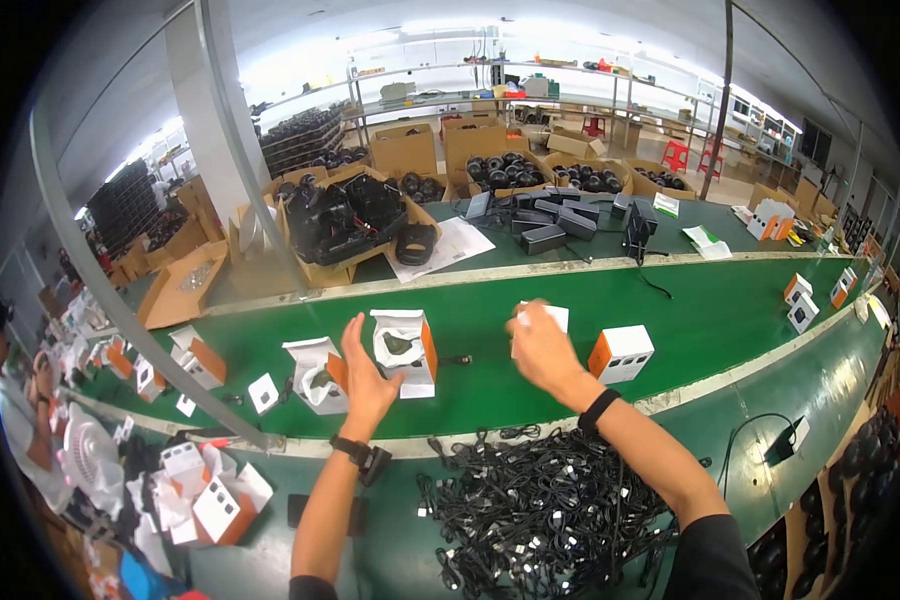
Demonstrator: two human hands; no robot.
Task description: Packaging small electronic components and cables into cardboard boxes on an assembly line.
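My left hand [369, 388] is raised with its fingers stretched out. It stands between two open white-and-orange boxes, its thumb close to the lower left side of the right-hand box [420, 355]. Both that box and the left-hand box [319, 386] show a dark item in white wrapping inside. Farther right, my right hand [550, 355] is closed on a white card [556, 317], which shows behind the fingers; its fingertips are slightly blurred. A closed white-and-orange box [626, 352] stands just right of that hand. Behind the right-hand open box lies a small black cable end [460, 359].
A pile of black cables [550, 505] covers the near bench. Beyond the green belt [510, 390] sit black boxes [560, 222] and a carton of black parts [345, 220]. A metal post [140, 340] rises at left. Several small boxes stand along the belt; a person sits far left.
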